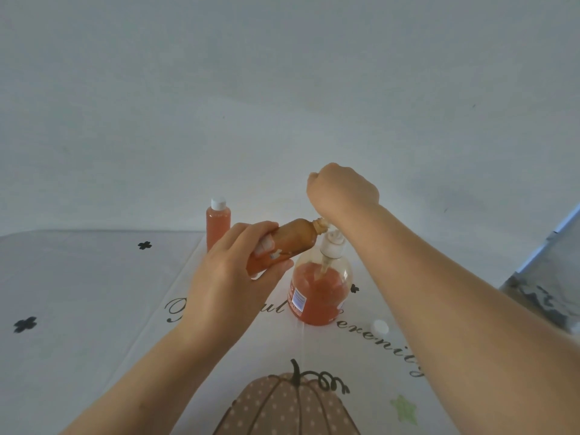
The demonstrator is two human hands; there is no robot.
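Left hand (229, 277) wraps small orange bottle (295, 238), tilted, open neck at pump head (332, 246) of big pump bottle (317, 296) on tablecloth (94, 293). Right hand (342, 189) over pump, fingers hidden, grip unclear. Step: likely refilling. Next: press steadily, keep neck under nozzle.

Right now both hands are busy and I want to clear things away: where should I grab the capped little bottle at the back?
Take the capped bottle by its straight round body, just below its white cap, probably coming from its left: it stands upright, and the left hand with the tilted open bottle crowds its right and front.
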